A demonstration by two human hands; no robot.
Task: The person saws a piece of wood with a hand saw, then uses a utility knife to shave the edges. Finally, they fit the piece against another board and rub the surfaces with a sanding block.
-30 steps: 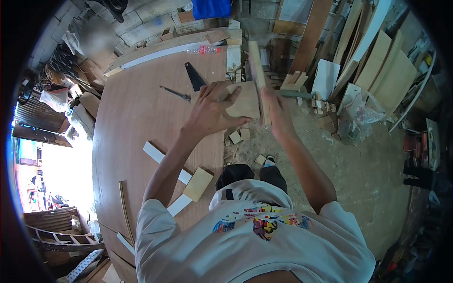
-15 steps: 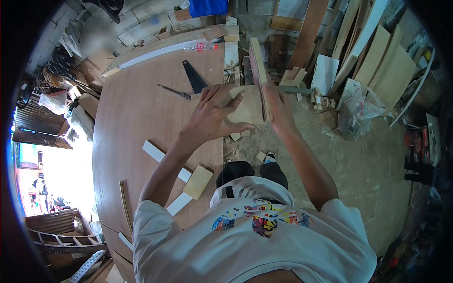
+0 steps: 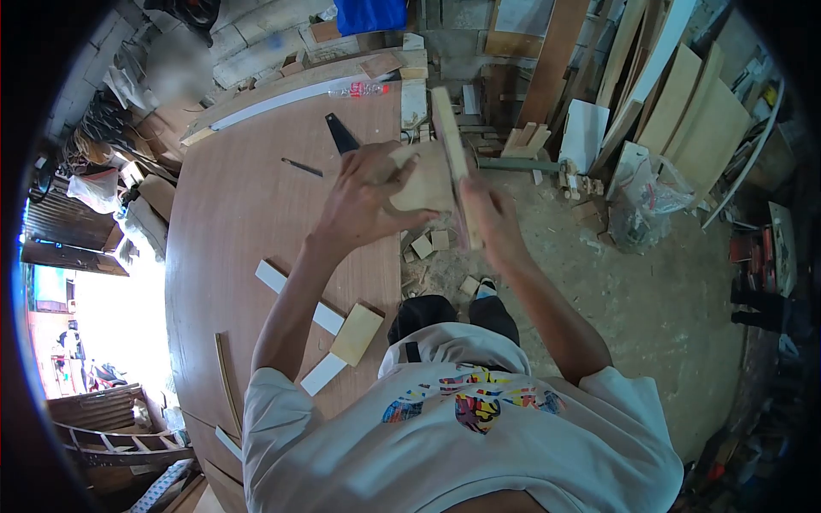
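My left hand (image 3: 363, 201) grips a pale wooden board (image 3: 423, 184) near the table's right edge, thumb and fingers spread around its near and left sides. In my right hand (image 3: 494, 221) is a long wooden strip (image 3: 451, 141) with a pinkish face, standing on edge against the board's right end. My right fingers wrap its outer side and are partly hidden. A hand saw (image 3: 340, 132) lies just beyond my left hand, its handle end covered by that hand. To its left rests a thin dark pointed tool (image 3: 302, 167).
On the brown table (image 3: 231, 222) lie a pale wood block (image 3: 357, 335), several white-faced strips (image 3: 272, 275) and a thin stick (image 3: 226, 376). A plastic bottle (image 3: 359, 89) lies at the far edge. Offcuts (image 3: 422, 246) litter the floor; boards (image 3: 676, 94) lean at the back right beside a plastic bag (image 3: 646, 205).
The strip in my right hand has slid toward me along the board's end and leans slightly more. My left hand and the board have shifted a little left.
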